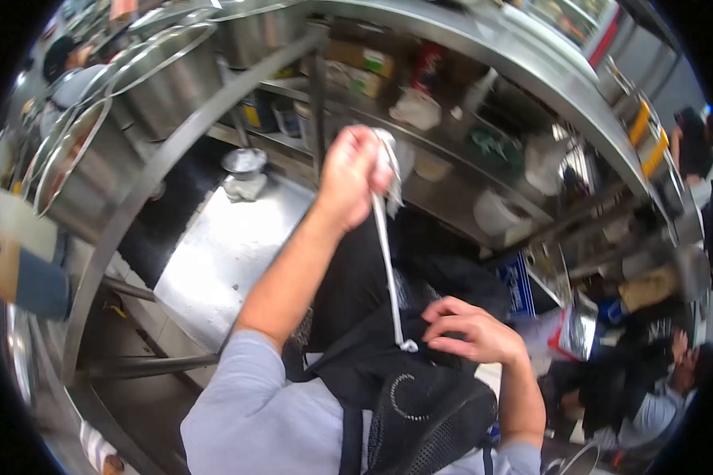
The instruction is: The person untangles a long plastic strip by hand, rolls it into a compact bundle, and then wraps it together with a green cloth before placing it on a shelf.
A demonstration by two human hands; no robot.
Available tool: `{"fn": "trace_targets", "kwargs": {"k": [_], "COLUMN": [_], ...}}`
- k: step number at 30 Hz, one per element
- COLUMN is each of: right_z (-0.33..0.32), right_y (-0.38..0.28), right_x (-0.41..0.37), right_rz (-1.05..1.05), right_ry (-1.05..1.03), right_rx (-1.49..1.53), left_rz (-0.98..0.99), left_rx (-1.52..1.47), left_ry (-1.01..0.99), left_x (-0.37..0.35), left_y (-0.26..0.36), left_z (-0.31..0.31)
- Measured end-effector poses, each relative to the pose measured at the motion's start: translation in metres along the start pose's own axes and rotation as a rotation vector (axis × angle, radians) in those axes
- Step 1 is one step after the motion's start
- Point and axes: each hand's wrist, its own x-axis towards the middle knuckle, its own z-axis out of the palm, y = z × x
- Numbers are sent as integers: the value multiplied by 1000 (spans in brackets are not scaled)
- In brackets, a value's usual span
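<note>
Your left hand is raised over the middle of the scene, its forearm running up from the near left in a grey sleeve and its fingers curled into a closed fist. It grips a bunched white cloth, part of which hangs beside the knuckles. From this fist a thin white cord runs down, nearly straight, to a small looped end over the black fabric on your lap. Your right hand, nearer and to the right, comes up from a bent elbow; its fingers are spread and slightly curled, loosely open, with the tips just beside the cord's lower end. Whether they touch it cannot be told.

Lettering: a blue package at right bears white characters, too blurred to read. A curved row of pale marks on the black mesh, near you, is likewise illegible. A carton on the far shelf carries a green-and-white label, unreadable.

Surroundings: at left, a metal bowl sits above a crumpled pale cloth at the far end of a shiny metal sheet.
</note>
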Motion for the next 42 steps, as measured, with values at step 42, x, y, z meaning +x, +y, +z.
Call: {"fn": "trace_targets", "kwargs": {"k": [42], "right_z": [29], "right_y": [51], "right_x": [14], "right_rz": [184], "right_ry": [502], "right_rx": [682], "left_rz": [-115], "left_rx": [287], "left_ry": [-426], "left_x": [5], "left_y": [-31], "left_z": [84]}}
